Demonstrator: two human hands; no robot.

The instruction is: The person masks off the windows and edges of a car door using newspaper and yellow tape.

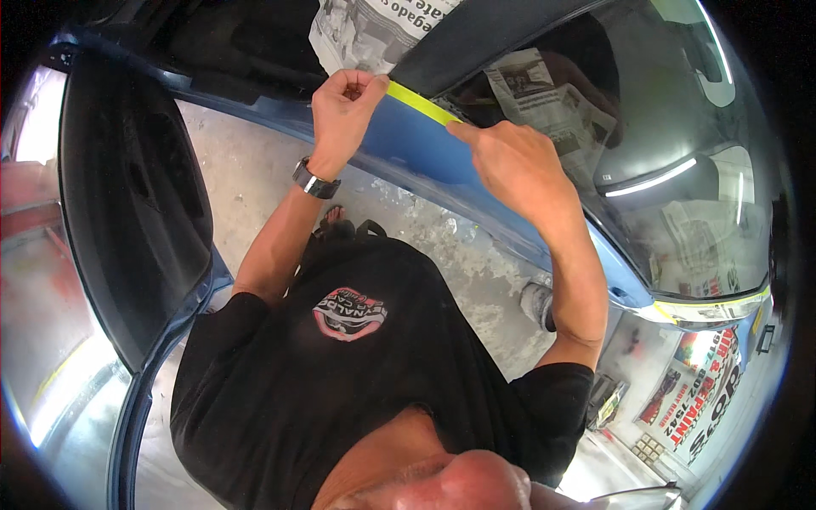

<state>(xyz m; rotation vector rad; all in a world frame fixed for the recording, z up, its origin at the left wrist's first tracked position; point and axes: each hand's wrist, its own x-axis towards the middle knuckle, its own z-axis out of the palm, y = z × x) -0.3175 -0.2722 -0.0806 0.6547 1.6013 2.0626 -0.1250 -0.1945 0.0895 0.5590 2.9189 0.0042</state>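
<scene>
A short strip of yellow masking tape (418,104) runs along the edge of a blue car body (416,153), between my two hands. My left hand (347,115) is closed in a pinch at the tape's left end, just below a sheet of newspaper (374,34). At the other end, the extended fingertip of my right hand (520,166) touches the tape. Its remaining fingers are curled in, and their inner side is hidden. A dark band wraps my left wrist.
An open car door (132,195) with a black inner panel stands at the left. Dark side glass (671,170) at the right has newspaper (544,98) behind or reflected in it. More yellow tape (722,304) edges the glass. Below lies worn concrete floor (476,280).
</scene>
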